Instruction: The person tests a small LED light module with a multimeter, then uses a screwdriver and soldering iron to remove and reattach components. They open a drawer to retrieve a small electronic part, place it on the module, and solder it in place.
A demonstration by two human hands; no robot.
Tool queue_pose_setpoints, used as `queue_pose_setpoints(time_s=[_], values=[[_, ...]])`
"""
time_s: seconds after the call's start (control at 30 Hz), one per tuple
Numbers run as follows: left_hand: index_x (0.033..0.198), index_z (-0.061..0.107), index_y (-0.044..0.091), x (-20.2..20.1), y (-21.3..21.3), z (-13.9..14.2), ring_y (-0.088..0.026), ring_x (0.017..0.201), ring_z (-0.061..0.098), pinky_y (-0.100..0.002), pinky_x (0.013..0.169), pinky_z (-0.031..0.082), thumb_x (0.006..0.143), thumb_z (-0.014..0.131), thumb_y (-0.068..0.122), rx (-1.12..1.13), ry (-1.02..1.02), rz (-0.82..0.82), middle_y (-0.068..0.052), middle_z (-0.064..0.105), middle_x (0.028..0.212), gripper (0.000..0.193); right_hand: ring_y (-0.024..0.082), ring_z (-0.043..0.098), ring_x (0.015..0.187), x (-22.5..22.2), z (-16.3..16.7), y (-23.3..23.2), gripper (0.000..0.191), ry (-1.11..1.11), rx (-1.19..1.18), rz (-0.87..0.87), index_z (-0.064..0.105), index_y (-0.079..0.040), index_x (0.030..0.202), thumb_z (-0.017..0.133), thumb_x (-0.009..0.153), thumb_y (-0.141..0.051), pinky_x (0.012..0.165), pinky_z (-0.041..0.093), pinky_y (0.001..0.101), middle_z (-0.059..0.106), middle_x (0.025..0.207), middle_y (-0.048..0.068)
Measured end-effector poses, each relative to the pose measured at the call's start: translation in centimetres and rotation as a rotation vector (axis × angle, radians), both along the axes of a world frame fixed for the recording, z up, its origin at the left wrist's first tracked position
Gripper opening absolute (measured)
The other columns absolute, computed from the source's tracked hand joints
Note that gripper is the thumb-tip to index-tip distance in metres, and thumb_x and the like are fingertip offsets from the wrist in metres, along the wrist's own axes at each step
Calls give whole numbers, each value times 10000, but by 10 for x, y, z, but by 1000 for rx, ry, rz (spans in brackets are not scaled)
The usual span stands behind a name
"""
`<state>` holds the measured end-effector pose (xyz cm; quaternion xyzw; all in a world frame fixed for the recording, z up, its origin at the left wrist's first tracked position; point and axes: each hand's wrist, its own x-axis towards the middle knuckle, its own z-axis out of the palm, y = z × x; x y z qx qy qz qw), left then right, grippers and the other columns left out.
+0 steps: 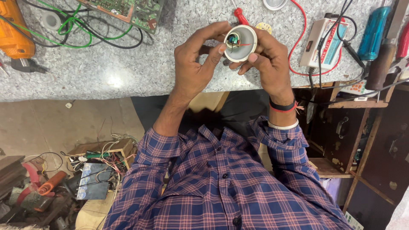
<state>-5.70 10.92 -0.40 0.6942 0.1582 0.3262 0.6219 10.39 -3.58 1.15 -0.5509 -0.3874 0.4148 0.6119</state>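
An orange tool (pixel 12 30) lies cut off at the far left of the speckled surface (pixel 128 72), beside a green circuit board (pixel 128 10). The left hand (pixel 198 59) and right hand (pixel 266 57) both grip a white bulb housing (pixel 240 42) above the surface edge; its inner wiring is hard to make out. Rightward sits a white boxy meter (pixel 324 42) with a blue label, then a blue-handled screwdriver (pixel 374 32), partly cropped.

Left hand (pixel 194 64) and right hand (pixel 266 57) hold a white bulb housing (pixel 243 44) above the speckled worktop (pixel 128 72)
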Motion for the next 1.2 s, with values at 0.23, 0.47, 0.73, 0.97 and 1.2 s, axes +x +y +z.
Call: queue_pose_setpoints(time_s=[0.23, 0.47, 0.73, 0.97, 1.2], values=[[1418, 630, 119, 0, -1, 4, -142, 1156, 727, -277, 901, 643, 1074, 754, 212, 41, 26, -2, -51, 704, 1345, 378, 252, 778, 935, 1, -1, -1, 471, -11, -29, -13, 535, 86, 1437, 506, 1140, -277, 721, 640, 304, 722, 1141, 181], [1423, 617, 118, 2, 0, 3, -133, 1116, 729, -257, 867, 686, 1056, 768, 193, 22, 36, -4, -63, 701, 1354, 405, 249, 777, 925, 1, 0, -2, 489, -25, -25, -11, 537, 87, 1430, 493, 1156, -316, 723, 641, 304, 713, 1129, 174], [1448, 610, 144, -2, 0, 9, -140, 1189, 703, -260, 909, 684, 1099, 726, 205, 66, 34, -20, -53, 676, 1396, 373, 240, 768, 906, 0, -4, -1, 539, -41, 17, -26, 451, 79, 1507, 573, 1138, -295, 687, 633, 279, 719, 1173, 186], [1451, 616, 152, 0, 0, 9, -129, 1161, 704, -249, 893, 684, 1077, 755, 222, 49, 33, -18, -43, 671, 1353, 405, 231, 779, 889, 2, -7, -4, 504, -31, 8, -21, 498, 73, 1479, 544, 1142, -299, 681, 634, 273, 733, 1144, 170], [1451, 612, 148, -3, -2, 5, -130, 1157, 697, -256, 882, 675, 1071, 765, 139, 27, 21, -20, -44, 649, 1376, 410, 208, 769, 896, 1, -6, -5, 436, -16, 3, -28, 515, 46, 1483, 513, 1144, -228, 699, 631, 265, 723, 1162, 153]])
